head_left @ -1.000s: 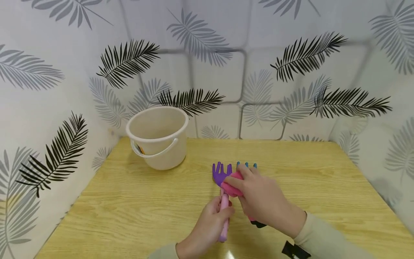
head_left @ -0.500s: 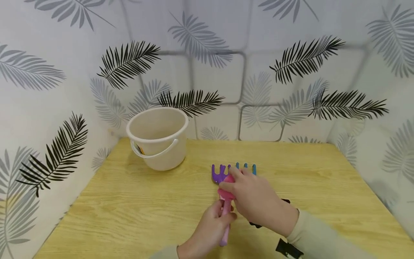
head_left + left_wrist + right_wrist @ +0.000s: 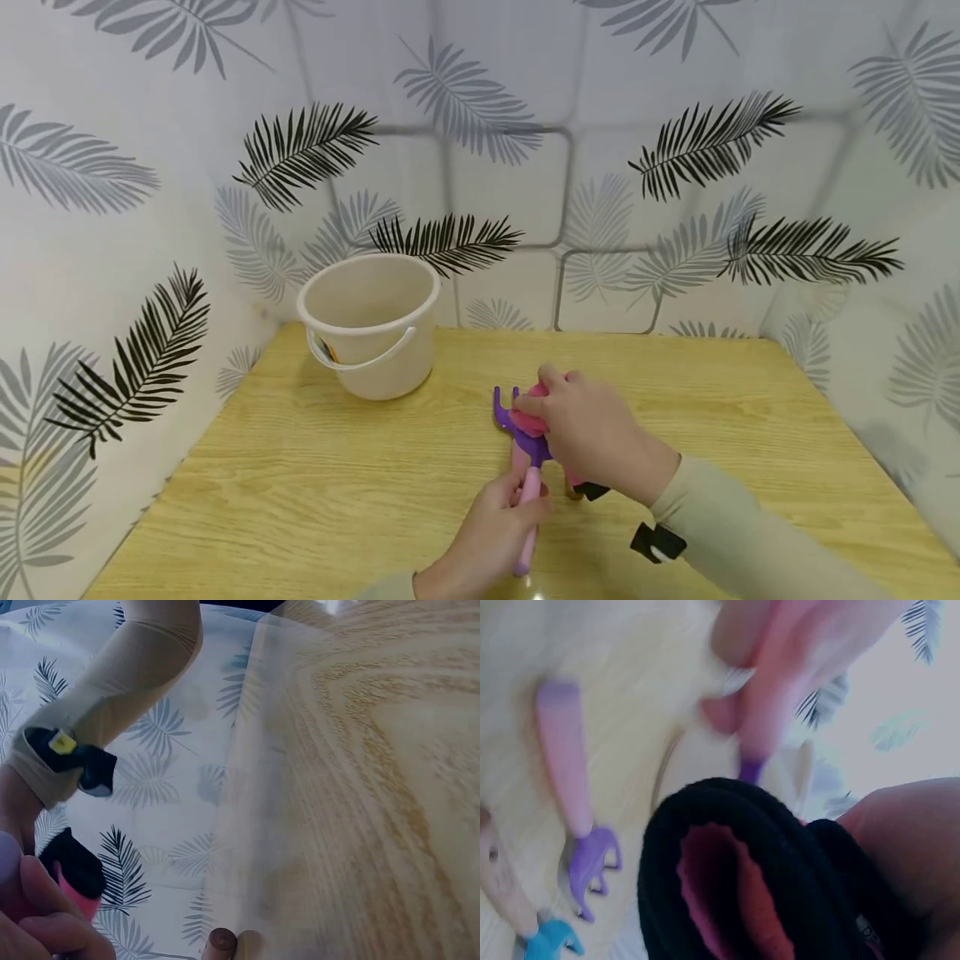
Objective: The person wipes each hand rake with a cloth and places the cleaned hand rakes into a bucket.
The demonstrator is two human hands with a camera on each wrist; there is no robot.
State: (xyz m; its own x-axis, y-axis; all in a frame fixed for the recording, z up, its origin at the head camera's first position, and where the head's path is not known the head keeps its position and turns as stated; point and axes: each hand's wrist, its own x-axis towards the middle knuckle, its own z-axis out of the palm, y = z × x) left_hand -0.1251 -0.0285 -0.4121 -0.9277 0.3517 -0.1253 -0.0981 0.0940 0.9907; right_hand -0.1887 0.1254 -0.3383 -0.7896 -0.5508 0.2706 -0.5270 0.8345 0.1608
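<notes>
My left hand (image 3: 491, 529) grips the pink handle (image 3: 529, 521) of a small garden tool with a purple head (image 3: 536, 447). Fingers of my right hand (image 3: 600, 433) pinch a bunched pink glove (image 3: 529, 421) against that head, covering most of it. The glove's black cuff (image 3: 697, 806) gapes toward the right wrist camera. Under the hands lie two hand rakes. One has purple tines (image 3: 592, 862) and a pink handle (image 3: 562, 754); beside it is the other, with a blue head (image 3: 551, 941) and wooden handle (image 3: 506, 881), mostly hidden in the head view.
A cream bucket (image 3: 390, 362) with its handle hanging down stands at the back left of the wooden table (image 3: 322, 475). Leaf-patterned sheeting (image 3: 510, 183) rises behind the table and along both sides. A black strap (image 3: 657, 542) is around the right sleeve.
The glove has slid up along the tool, baring the purple part above the pink handle. My right hand now covers the blue rake tines seen before. The left hand keeps its grip.
</notes>
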